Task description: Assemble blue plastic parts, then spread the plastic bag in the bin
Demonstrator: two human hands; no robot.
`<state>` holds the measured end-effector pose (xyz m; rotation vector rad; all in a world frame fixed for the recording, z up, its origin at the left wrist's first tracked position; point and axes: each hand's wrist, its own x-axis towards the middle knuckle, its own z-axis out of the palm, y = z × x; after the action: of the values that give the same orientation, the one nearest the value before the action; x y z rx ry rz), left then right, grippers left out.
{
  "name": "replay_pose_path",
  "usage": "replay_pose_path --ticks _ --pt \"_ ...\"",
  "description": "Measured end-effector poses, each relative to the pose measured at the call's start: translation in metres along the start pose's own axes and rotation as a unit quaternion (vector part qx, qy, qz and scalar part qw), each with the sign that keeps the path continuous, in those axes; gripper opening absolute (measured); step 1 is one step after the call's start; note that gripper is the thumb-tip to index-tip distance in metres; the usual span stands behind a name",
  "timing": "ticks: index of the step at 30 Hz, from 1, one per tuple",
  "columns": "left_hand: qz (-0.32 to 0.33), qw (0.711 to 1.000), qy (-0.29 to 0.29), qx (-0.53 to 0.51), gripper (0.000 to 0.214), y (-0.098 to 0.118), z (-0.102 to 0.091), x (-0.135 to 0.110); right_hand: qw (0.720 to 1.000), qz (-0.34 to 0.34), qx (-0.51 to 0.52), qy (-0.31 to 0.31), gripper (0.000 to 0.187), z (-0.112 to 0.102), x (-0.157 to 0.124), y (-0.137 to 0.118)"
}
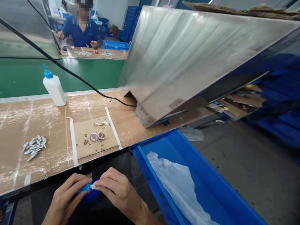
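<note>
Small blue plastic piece with white tip [90,187], long axis lying left-right, tip toward my right hand [117,190]. Both grips pinch it: left hand [67,195] too, below the table's [14,131] near edge.

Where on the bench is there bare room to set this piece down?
Bare cardboard lies between the white bottle and the pile of grey parts, and between the taped patch and the steel hood. The taped patch is crowded with small caps.

A small blue part [87,187] is pinched between the left hand [67,197] and right hand [117,189], below the cardboard-covered bench [18,125].
</note>
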<state>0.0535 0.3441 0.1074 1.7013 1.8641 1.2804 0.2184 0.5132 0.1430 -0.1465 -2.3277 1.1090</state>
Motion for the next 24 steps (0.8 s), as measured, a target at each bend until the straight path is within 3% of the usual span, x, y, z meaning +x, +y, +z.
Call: replay_pose_path --ticks 8,12,15,18,20,24 --pt "0.004 1.000 0.019 0.004 0.031 0.009 0.002 0.009 0.999 -0.030 -0.001 0.012 0.015 -0.010 -0.001 -0.002" --pt "-0.029 0.999 0.030 -0.023 0.031 0.018 0.003 0.013 0.999 -0.037 0.013 0.000 0.020 -0.011 0.001 0.001" --pt "-0.075 0.996 -0.007 -0.038 0.032 0.022 0.009 0.011 0.999 -0.036 0.028 -0.003 0.015 -0.008 0.002 0.002" --pt "-0.136 0.987 -0.032 -0.074 0.032 0.024 0.026 0.009 0.999 -0.020 0.038 -0.009 0.011 -0.005 -0.002 0.003" --pt "-0.191 0.970 -0.025 -0.151 0.027 0.025 0.044 0.012 0.999 0.008 0.031 -0.012 0.017 -0.005 -0.009 0.005" --pt "-0.294 0.909 -0.049 -0.292 0.040 0.021 0.088 0.027 0.988 0.148 0.041 0.017 0.018 -0.019 -0.036 0.012"
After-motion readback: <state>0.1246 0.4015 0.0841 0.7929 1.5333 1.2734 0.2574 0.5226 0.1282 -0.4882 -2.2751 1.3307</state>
